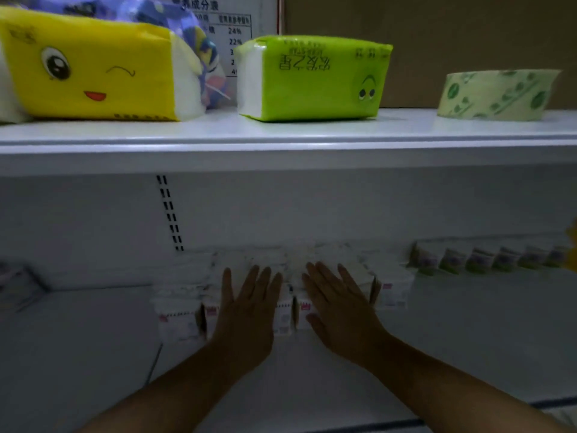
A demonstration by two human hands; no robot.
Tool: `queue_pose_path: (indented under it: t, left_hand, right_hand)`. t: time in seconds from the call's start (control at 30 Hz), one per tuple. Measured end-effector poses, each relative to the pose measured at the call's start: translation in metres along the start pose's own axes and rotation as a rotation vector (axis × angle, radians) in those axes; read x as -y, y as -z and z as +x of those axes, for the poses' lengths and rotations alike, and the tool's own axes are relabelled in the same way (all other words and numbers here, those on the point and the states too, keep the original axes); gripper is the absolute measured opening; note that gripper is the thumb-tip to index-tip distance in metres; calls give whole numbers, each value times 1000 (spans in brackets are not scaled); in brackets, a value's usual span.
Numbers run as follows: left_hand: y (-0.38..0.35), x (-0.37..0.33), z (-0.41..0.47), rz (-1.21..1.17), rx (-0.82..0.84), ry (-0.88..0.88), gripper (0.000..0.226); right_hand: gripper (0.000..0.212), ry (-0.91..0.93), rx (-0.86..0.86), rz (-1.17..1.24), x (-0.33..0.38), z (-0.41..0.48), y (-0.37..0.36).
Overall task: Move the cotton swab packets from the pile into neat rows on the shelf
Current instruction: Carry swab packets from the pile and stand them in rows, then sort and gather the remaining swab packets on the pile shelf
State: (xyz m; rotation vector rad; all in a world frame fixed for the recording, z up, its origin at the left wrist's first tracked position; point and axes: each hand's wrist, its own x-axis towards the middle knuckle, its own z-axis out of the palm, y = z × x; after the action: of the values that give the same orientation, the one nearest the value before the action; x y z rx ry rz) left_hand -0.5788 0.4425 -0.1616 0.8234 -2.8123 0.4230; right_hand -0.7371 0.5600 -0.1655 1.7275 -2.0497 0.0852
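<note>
White plastic cotton swab packets (178, 317) with pink-printed labels sit as one block on the white metal lower shelf (78, 339), roughly mid-shelf, and reach back to the rear wall.

Grip: the left hand (246, 310) and right hand (337, 310) both lie palm down on top of the block, fingers straight and slightly spread, pointing to the far side. Neither hand is curled round a packet or pinching one. It is flat contact only.

Key relation: the block's long axis runs left to right along the shelf, and the hands are side by side across its middle. The packets lie directly under the palms and just beyond the fingertips. The left hand covers the left-centre column and the right hand the right-centre one. The outermost packet at each end is uncovered. The left end packet is nearer the left hand and the right end packet nearer the right. The near faces look uneven, with the left end closer to the shelf front than the right. Wide-angle distortion may account for part of that.

Judgement: this is a squaring-up step. A push toward the far wall, or a sideways squeeze from the ends, would tidy the rows. I can't make out any loose pile.

Elsewhere, a row of small green and purple sachets (487, 259) lines the far right. On the white upper shelf (281, 151) are a yellow tissue pack with a winking face (90, 67), a lime-green tissue pack (315, 79) and a pale green printed tape roll (496, 95).
</note>
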Motion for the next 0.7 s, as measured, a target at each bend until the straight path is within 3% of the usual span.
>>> queue_pose_path:
  t: [0.07, 0.13, 0.27, 0.4, 0.5, 0.63, 0.7]
  left_hand:
    - [2, -2, 6, 149, 161, 16, 84]
    - [3, -3, 9, 198, 220, 30, 83]
    - [10, -9, 10, 222, 297, 56, 82]
    - [25, -13, 3, 117, 278, 93, 92]
    - [37, -10, -14, -30, 208, 111, 93]
    - [59, 36, -50, -65, 268, 116, 83]
    - [68, 79, -76, -69, 328, 187, 77]
  right_hand:
    - [71, 18, 92, -14, -3, 11, -2]
    - [70, 63, 166, 5, -6, 17, -12]
    - [71, 81, 120, -32, -10, 16, -16]
    - [80, 53, 142, 14, -9, 11, -6]
    - [71, 58, 88, 103, 0, 5, 17]
    - [68, 250, -58, 187, 30, 15, 46]
    - [66, 297, -38, 207, 59, 23, 59]
